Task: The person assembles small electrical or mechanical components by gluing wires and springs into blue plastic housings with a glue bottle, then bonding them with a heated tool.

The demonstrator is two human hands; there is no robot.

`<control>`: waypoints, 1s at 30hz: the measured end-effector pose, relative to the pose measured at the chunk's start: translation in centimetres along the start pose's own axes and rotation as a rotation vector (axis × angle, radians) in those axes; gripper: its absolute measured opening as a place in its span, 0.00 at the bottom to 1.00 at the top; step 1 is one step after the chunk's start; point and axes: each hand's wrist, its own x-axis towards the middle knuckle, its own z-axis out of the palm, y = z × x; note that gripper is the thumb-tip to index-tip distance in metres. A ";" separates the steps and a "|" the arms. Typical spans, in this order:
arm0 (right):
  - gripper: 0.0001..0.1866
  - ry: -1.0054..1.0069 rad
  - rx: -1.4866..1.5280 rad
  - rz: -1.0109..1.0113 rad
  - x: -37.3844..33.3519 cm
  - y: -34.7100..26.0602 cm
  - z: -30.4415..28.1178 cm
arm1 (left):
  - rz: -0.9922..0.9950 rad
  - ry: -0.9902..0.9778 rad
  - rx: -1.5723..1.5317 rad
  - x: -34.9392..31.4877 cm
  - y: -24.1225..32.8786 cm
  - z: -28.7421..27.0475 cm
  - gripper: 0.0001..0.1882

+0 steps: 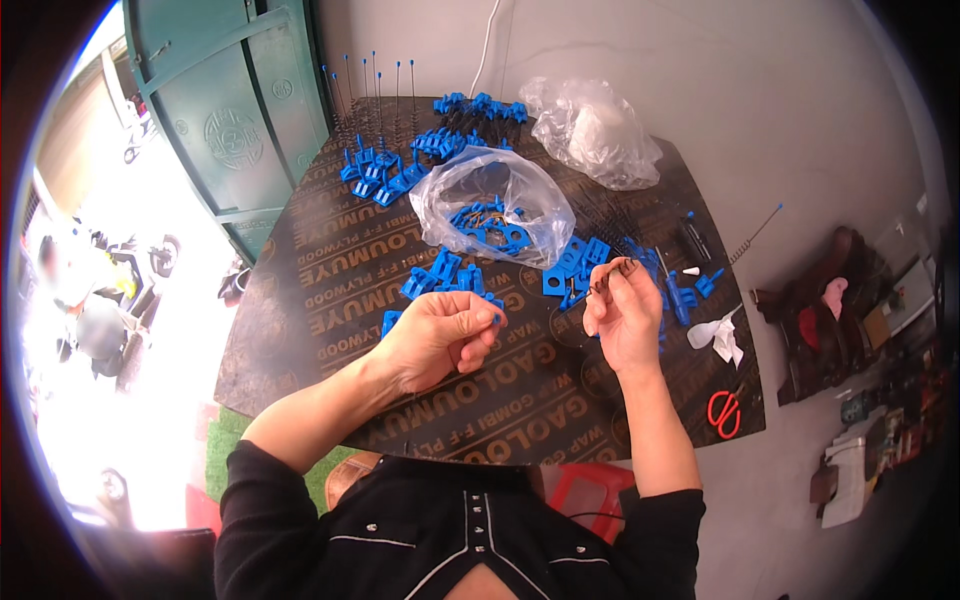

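Observation:
My left hand (440, 340) is raised over the near middle of the table, thumb and forefinger pinched on a small blue piece, mostly covered by the fingertips. To its right, my right hand (630, 320) is closed with bent fingers around something small and dark at the fingertips, perhaps a coil, too small to make out. Just beyond my left hand lie blue plastic parts (440, 272). Other blue brackets (575, 268) lie between the hands, nearer the right one. A clear plastic bag (425, 205) with small blue pieces inside stands open behind them.
Thin springs with blue tips (397, 95) stand at the back left. Blue clips (375, 175) and black-and-blue assemblies (485, 115) lie behind the bag. A second plastic bag (600, 140) sits back right. Red-handled scissors (723, 415) and white tissue (727, 345) lie near the right edge.

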 end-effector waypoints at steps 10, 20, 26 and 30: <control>0.10 -0.073 0.008 0.019 -0.5 -0.2 0.7 | -0.048 0.120 0.048 -0.4 -1.1 0.4 0.08; 0.10 -0.086 -0.001 0.051 -0.5 0.3 0.7 | 0.011 0.205 0.178 -0.4 -2.5 -0.5 0.05; 0.09 -0.081 0.002 0.062 -0.6 0.5 0.8 | 0.019 0.161 0.380 -0.6 -2.8 -0.7 0.10; 0.09 -0.084 -0.020 0.066 -0.6 0.5 1.1 | 0.022 0.120 0.555 -0.8 -2.9 -0.5 0.13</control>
